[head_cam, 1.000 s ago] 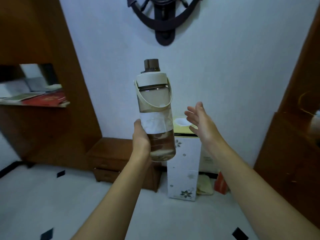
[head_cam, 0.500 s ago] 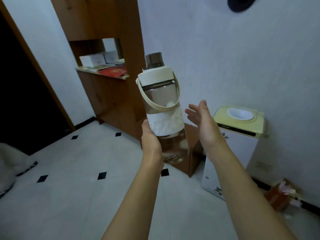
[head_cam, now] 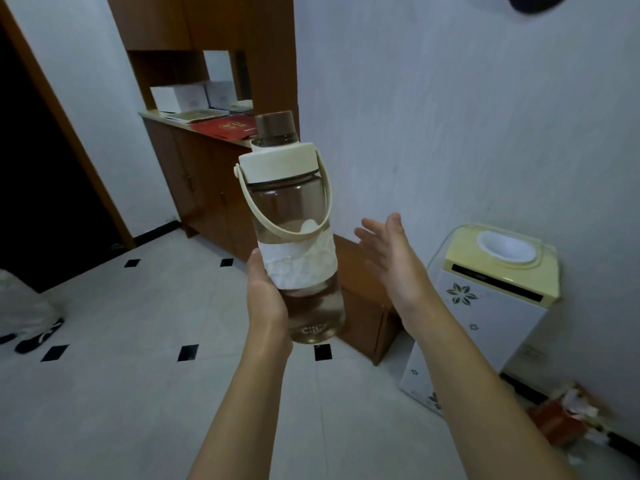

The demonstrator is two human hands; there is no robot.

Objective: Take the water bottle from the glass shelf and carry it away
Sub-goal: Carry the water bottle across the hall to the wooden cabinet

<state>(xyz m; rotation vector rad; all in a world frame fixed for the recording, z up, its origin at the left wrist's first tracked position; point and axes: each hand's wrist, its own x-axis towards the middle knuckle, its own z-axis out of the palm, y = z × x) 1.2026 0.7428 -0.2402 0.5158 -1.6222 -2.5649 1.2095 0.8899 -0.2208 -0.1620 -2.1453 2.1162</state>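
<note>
The water bottle (head_cam: 294,233) is clear with a cream lid, a brown cap, a cream carry strap and a white sleeve around its middle. It is held upright, tilted slightly left, in mid-air in front of me. My left hand (head_cam: 266,299) grips its lower body from the left and behind. My right hand (head_cam: 391,261) hovers a short way to the right of the bottle, palm facing it, fingers spread, not touching it. No glass shelf is in view.
A wooden cabinet (head_cam: 201,188) with booklets on its counter stands at the back left, beside a dark doorway (head_cam: 41,174). A low wooden unit (head_cam: 363,306) and a water dispenser (head_cam: 491,306) line the right wall. White tiled floor (head_cam: 121,393) spreads below.
The view has swung left: the dispenser has slid to the right and the cabinet and doorway have come into view. The bottle stays in my left hand; my right hand stays open beside it.
</note>
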